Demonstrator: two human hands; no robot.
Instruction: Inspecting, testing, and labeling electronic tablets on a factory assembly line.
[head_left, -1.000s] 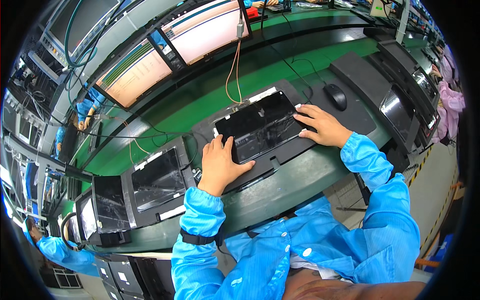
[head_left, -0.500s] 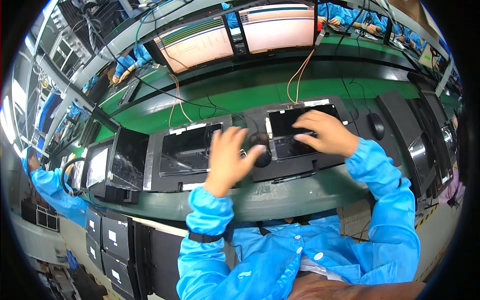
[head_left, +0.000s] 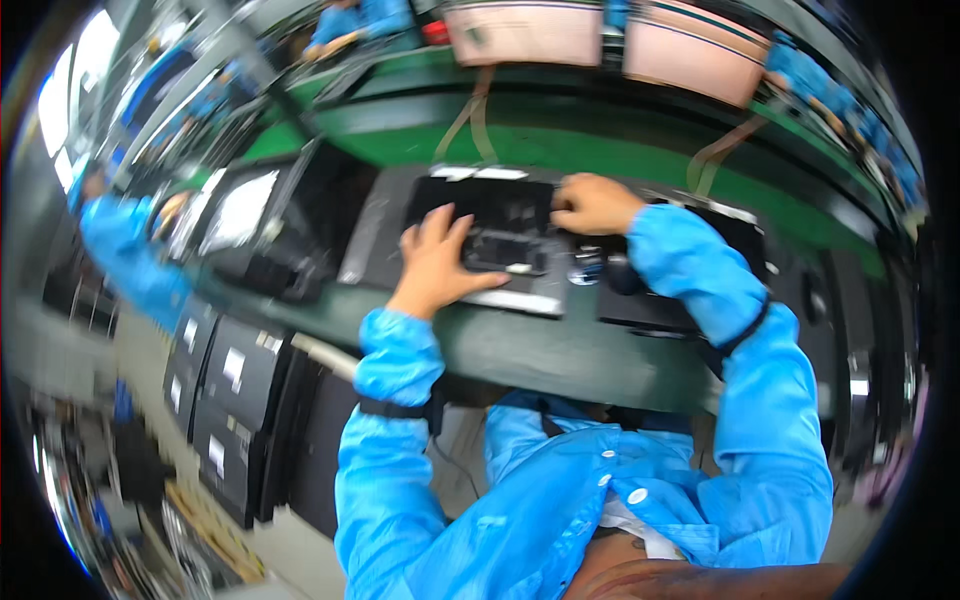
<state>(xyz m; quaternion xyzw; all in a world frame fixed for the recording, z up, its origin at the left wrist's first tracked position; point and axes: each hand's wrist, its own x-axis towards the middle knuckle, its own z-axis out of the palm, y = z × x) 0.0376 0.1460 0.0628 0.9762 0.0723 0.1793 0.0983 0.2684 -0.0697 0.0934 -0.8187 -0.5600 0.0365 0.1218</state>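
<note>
Panel (head_left: 498, 207), dark and glossy, lies flat on the grey mat (head_left: 375, 235) along the green bench (head_left: 480, 345)! Left hand (head_left: 432, 268), fingers fanned wide, covers its left side; right hand (head_left: 598, 205), fingers curled, meets its right edge, whether pinching it I cannot tell.

Passage runs along the dark-green bench's front strip (head_left: 540, 352), below the flat black glass panel (head_left: 503, 208). Obstacles: tilted glossy black screen (head_left: 322, 205), left; rounded black object (head_left: 625, 276), right; paired tan cables (head_left: 479, 100), behind.
</note>
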